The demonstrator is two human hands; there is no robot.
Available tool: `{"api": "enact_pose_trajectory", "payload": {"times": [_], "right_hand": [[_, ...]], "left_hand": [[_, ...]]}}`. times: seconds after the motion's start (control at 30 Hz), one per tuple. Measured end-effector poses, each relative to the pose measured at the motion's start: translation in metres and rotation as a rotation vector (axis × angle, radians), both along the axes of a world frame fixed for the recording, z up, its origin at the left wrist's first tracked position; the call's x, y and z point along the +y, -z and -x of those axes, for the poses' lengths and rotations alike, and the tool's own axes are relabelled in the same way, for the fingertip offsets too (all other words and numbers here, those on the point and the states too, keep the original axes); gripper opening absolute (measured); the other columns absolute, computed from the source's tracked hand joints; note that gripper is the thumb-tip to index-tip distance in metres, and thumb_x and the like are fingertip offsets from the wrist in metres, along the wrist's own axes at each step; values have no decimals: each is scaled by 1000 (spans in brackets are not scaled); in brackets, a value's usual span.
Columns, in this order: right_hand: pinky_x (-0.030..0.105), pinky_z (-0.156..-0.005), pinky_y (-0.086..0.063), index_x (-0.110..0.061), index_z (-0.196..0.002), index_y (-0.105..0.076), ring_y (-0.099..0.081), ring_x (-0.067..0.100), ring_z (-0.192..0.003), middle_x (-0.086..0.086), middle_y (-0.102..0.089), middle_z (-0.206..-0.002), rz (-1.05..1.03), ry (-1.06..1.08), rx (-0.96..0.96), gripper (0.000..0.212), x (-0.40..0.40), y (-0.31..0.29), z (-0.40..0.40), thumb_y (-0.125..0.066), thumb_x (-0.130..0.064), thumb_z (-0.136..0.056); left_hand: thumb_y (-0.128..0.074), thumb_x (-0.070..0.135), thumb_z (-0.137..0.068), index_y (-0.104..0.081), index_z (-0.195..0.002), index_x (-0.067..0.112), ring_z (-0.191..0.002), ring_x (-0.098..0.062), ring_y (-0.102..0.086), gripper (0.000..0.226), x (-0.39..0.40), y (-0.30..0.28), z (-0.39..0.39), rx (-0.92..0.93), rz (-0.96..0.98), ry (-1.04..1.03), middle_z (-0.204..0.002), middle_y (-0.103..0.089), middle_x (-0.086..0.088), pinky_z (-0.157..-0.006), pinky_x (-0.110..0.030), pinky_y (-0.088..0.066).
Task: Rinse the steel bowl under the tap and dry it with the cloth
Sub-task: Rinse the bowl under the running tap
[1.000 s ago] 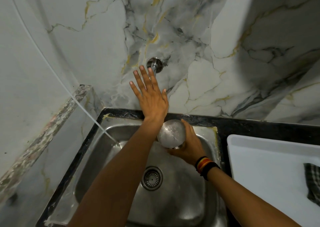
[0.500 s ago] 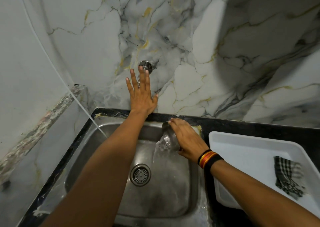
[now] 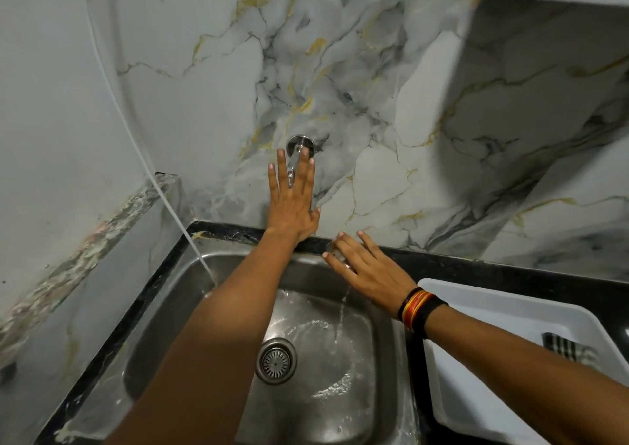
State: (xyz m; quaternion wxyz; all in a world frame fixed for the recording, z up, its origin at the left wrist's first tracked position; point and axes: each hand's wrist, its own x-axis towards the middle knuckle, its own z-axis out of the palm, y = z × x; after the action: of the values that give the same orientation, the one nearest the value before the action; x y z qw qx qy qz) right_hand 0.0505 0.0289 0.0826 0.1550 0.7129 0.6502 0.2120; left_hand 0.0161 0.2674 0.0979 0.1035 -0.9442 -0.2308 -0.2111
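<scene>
Over sink [image 3: 211,274], right hand [image 3: 369,269] grips bowl [image 3: 335,250] (dripping).

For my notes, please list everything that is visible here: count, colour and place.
steel bowl: one, silver, mostly hidden under right hand
tap: one, chrome, on marble wall
sink: one, steel, water swirling near the drain
drain: one, steel, sink floor
tray: one, white, right of sink
cloth: one, checked, in tray
wristbands: black, red, yellow, right wrist
left hand: fingers spread, at tap
right hand: over bowl
</scene>
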Motion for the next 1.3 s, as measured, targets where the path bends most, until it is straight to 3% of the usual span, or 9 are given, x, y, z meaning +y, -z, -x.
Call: {"api": "enact_pose_trajectory", "payload": {"times": [0.2, 0.33, 0.5, 0.57, 0.67, 0.9, 1.07, 1.2, 1.3], "right_hand": [[64, -118, -35, -9, -151, -46, -50, 45, -140, 31, -52, -147, 52, 48, 11, 82, 12, 11, 14, -79, -3, -77], [72, -112, -36, -14, -152, -46, -54, 43, -136, 27, -58, -142, 181, 30, -26, 83, 1, 32, 23, -81, -14, -78], [76, -118, -14, -21, -163, -18, -24, 50, -152, 36, -27, -160, 290, 288, 213, 113, 1, 47, 47, -88, -23, -75], [72, -121, -16, -25, -164, -3, -13, 50, -154, 35, -12, -164, 362, 316, 301, 127, 6, 47, 54, -90, -24, -73], [64, -118, -32, -26, -164, 8, -23, 47, -150, 30, -18, -161, 345, 363, 407, 146, 13, 43, 59, -96, -36, -62], [44, -100, -53, -16, -151, -32, -49, 29, -120, 10, -44, -138, 16, 340, 639, 121, 23, 30, 51, -84, -57, -50], [50, -101, -50, -29, -157, -25, -42, 32, -130, 11, -39, -146, 159, 345, 605, 123, 14, 43, 58, -81, -63, -53], [46, -102, -51, -36, -157, -24, -39, 30, -133, 8, -36, -146, 48, 420, 742, 118, 7, 42, 60, -79, -64, -56], [46, -98, -53, -38, -156, -23, -38, 29, -132, 7, -36, -144, 108, 409, 773, 117, 3, 51, 64, -78, -65, -55]], "left_hand": [[-65, 52, -96, 13, -171, 9, -161, -56, 16, 117, 5, 0, 2, 17, -1, 43, -179, 23, -17, -128, -68, 13], [-67, 49, -94, 12, -172, 10, -161, -57, 17, 118, 5, -1, 4, 34, 24, 63, -179, 23, -17, -127, -67, 14], [-71, 50, -91, 13, -172, 10, -161, -58, 15, 122, 9, -2, 4, 33, 16, 75, -179, 22, -18, -128, -69, 11], [-71, 50, -91, 12, -172, 10, -160, -58, 15, 122, 9, -2, 6, 49, 14, 93, -179, 21, -19, -127, -69, 11], [-72, 51, -89, 11, -172, 10, -161, -59, 14, 123, 10, 0, 6, 33, 7, 102, -179, 19, -19, -128, -70, 8], [-72, 51, -87, 7, -173, 11, -161, -59, 10, 123, 14, 4, 4, 7, 9, 142, -180, 14, -18, -130, -72, 2], [-72, 53, -87, 7, -173, 10, -161, -59, 9, 124, 13, 4, 5, 18, -2, 143, -180, 14, -18, -129, -73, 2], [-71, 56, -87, 9, -172, 10, -161, -60, 10, 126, 15, 3, 5, 31, -10, 112, -180, 16, -19, -127, -72, 8], [-70, 58, -87, 13, -171, 10, -160, -60, 15, 128, 11, -3, 8, 86, 28, 126, -178, 22, -19, -122, -70, 21]]}}
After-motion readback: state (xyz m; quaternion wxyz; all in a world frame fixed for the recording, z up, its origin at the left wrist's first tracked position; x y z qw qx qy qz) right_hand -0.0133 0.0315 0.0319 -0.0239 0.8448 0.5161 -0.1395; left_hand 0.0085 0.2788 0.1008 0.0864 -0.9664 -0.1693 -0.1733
